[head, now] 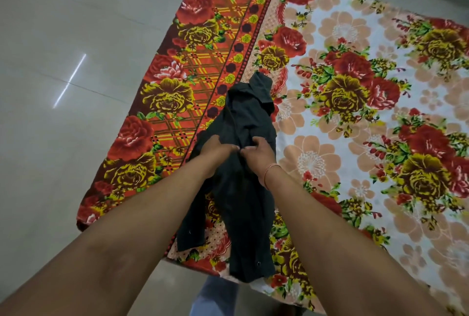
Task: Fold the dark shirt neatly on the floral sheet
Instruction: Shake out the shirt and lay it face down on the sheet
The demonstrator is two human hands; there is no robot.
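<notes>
Pinching dark shirt (243, 117): left grip (218, 150), right grip (258, 155) both curled onto fabric.

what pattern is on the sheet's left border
The sheet's border: orange-red plaid with red and yellow roses; head view.

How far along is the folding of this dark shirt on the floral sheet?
Early. Done: the dark shirt is on the floral sheet. In hand: the left hand and right hand pinch its fabric close together near the middle. Left: it lies bunched and creased with no flat fold showing, so the smoothing and folding all remain.
</notes>
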